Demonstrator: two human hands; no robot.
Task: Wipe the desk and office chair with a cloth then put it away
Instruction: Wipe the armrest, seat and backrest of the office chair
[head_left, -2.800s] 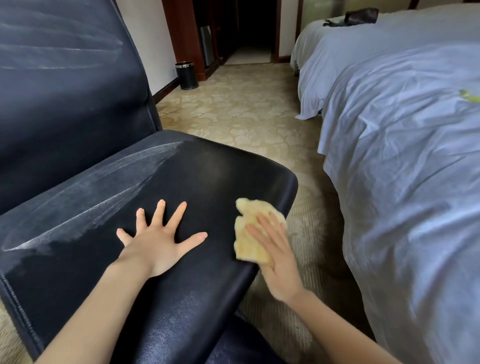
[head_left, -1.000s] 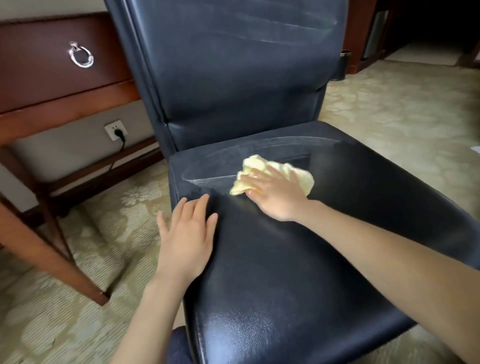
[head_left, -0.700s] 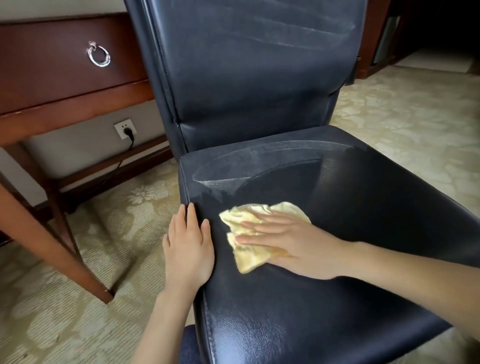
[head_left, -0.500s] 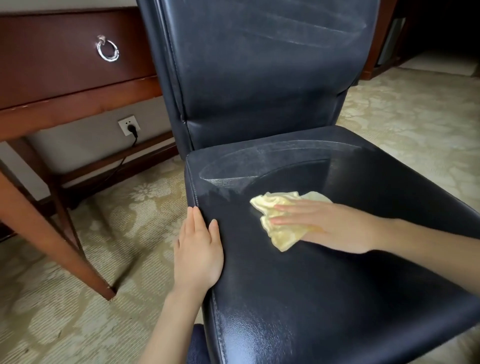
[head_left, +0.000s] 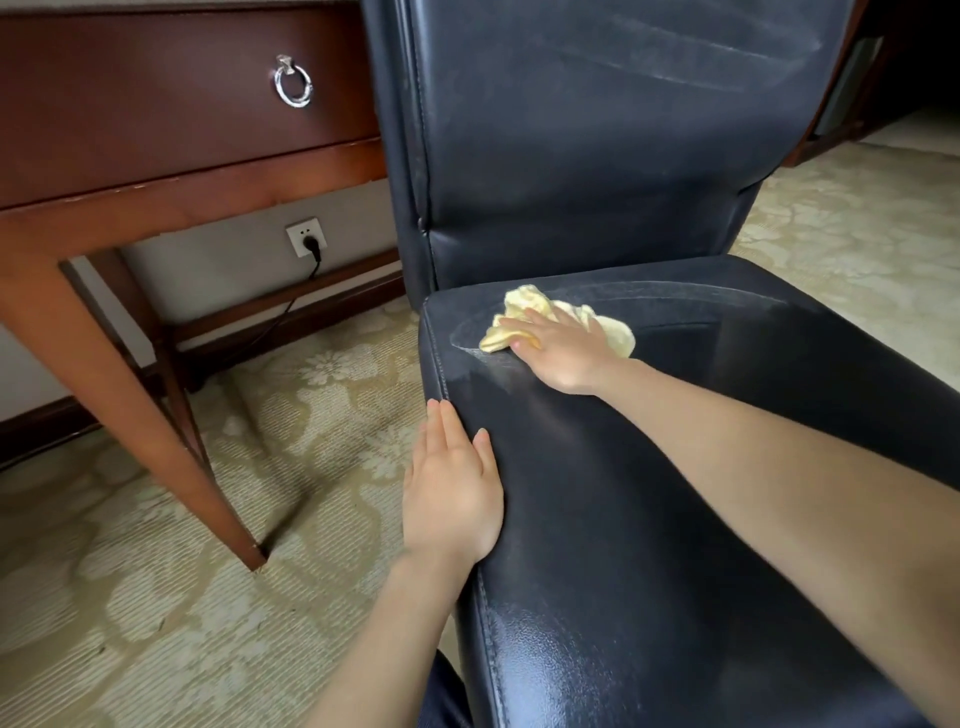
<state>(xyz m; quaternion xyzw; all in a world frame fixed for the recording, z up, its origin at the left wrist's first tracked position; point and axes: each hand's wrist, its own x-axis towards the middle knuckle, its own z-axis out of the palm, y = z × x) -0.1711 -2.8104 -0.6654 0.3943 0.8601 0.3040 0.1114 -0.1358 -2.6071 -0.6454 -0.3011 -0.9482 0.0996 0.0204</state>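
A: Where are the hands?
B: The right hand (head_left: 563, 353) presses the yellow cloth (head_left: 613, 332) flat-fingered near the seat's back left corner. The left hand (head_left: 452, 488), fingers straight, rests on the seat's left edge.
A: Around them?
B: The black leather office chair (head_left: 623, 519); a wooden desk (head_left: 156, 171) with a ring-pull drawer (head_left: 293, 82) stands to its left.

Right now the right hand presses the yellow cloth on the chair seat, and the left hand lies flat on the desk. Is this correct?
Not quite. In the head view the left hand lies flat on the chair seat at its left edge, not on the desk. The right hand does press the yellow cloth on the seat.
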